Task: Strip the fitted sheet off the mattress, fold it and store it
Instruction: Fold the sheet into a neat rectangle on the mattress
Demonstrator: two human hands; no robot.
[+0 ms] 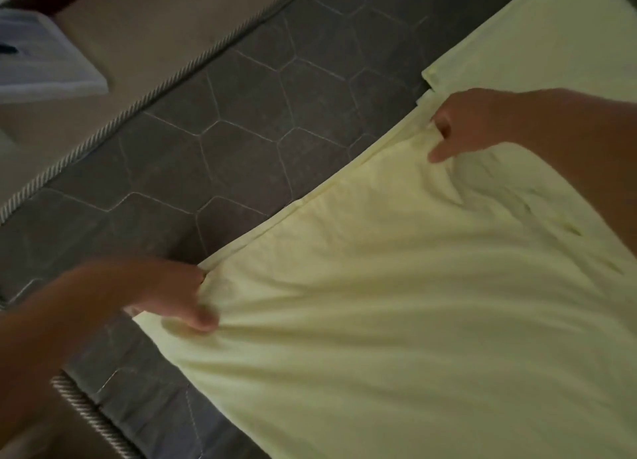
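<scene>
One pale yellow sheet (396, 303) fills the near right of the view, lying off the corners and loose on top of one dark grey mattress (241, 114). Two hands hold it, well apart from each other along its left edge.

The left hand (162, 293) is nearest, blurred, and pinches the near corner of that edge, thumb on top and cloth bunched under it. Wrinkles fan out across the sheet from this grip. Just beside the wrist, at the near mattress corner, runs one short stretch of twisted cord trim (89, 417).

The held edge shows several layers stacked together, so the sheet is already folded at least once.

Farther along the same edge, the right hand (472, 121) grips the cloth with curled fingers, and creases pull toward it too. Beyond it a flat stretch of the same pale cloth reaches the far right corner.

The bare mattress top is quilted in a six-sided pattern. A second, long stretch of cord trim (148, 93) marks its far side. Past that lies beige floor (138, 27), with one white box-like thing (44, 62) on it, too blurred to identify.
</scene>
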